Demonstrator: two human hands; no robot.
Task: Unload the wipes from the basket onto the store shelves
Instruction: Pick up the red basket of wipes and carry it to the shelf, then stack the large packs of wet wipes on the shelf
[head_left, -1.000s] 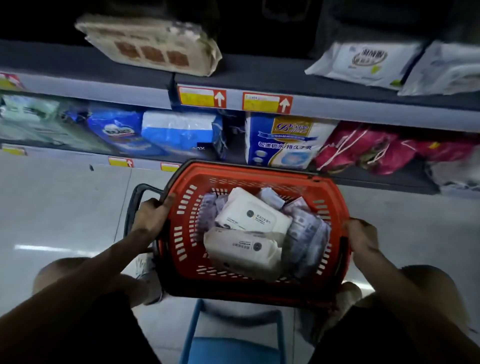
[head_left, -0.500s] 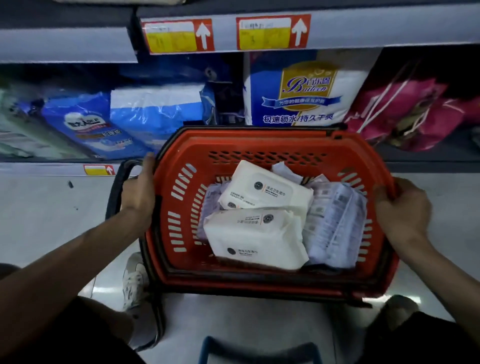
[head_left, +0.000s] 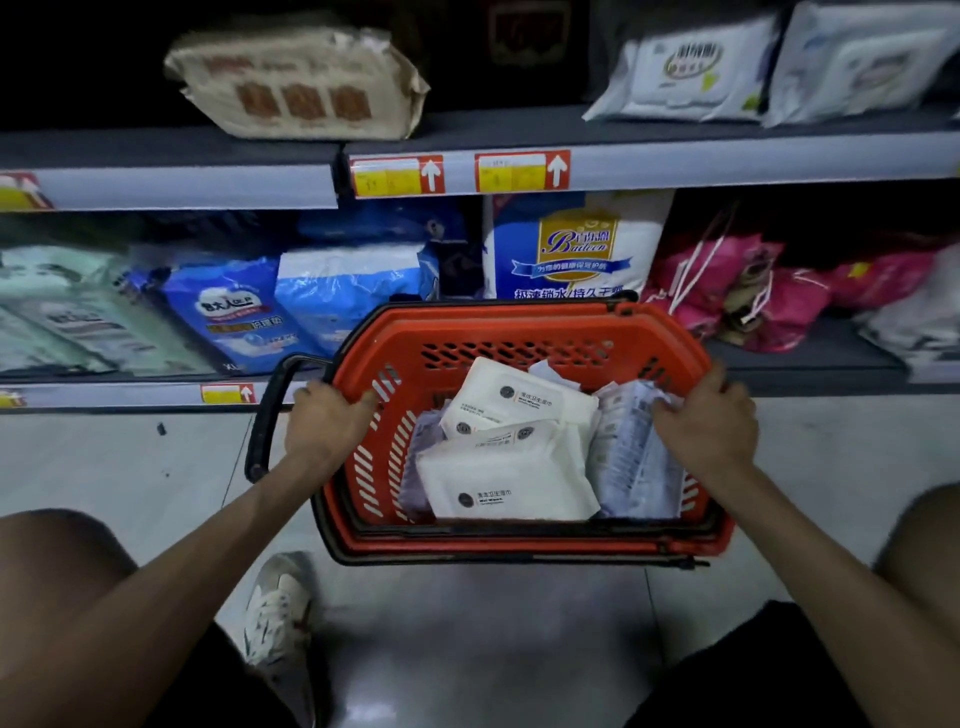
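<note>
View from head height, looking down. Red plastic basket (head_left: 519, 353) held between two bare hands, facing store shelves.

Left hand (head_left: 324, 423) on the basket's left rim, fingers curled over the edge and gripping it. Right hand (head_left: 706, 421) on the basket's right rim, fingers curled over the edge into the basket, thumb on the outside. Fingertips against or just beside a pack inside; hard to tell which. Black handle (head_left: 265, 415) folded down outside the basket's left wall, just beyond the left hand.

Inside the basket, all the wipes in a loose pile:
- front white pack (head_left: 504, 483) at the near middle, lying flat, dark round logo and small print on top
- second white pack (head_left: 519, 400) behind it, tilted, overlapping its far edge
- translucent printed packs (head_left: 628, 457) along the basket's right wall, standing on edge
- pale purple pack (head_left: 421, 447) wedged against the basket's left wall, mostly hidden

Beyond the basket's far rim, lower shelf (head_left: 810, 358) with a blue and white bag (head_left: 571, 249) straight behind, blue packs (head_left: 234, 312) to the far left and pink bags (head_left: 727, 280) to the far right. Above that, upper shelf (head_left: 675, 163) with red and yellow price tags (head_left: 397, 175) on its front edge. On it, a crumpled brown pack (head_left: 298, 83) up and left of the basket, and white shelf packs (head_left: 685, 73) up and right.

Below the basket, pale glossy floor (head_left: 104, 467). Near the basket's near left corner, a light shoe (head_left: 278, 618).
</note>
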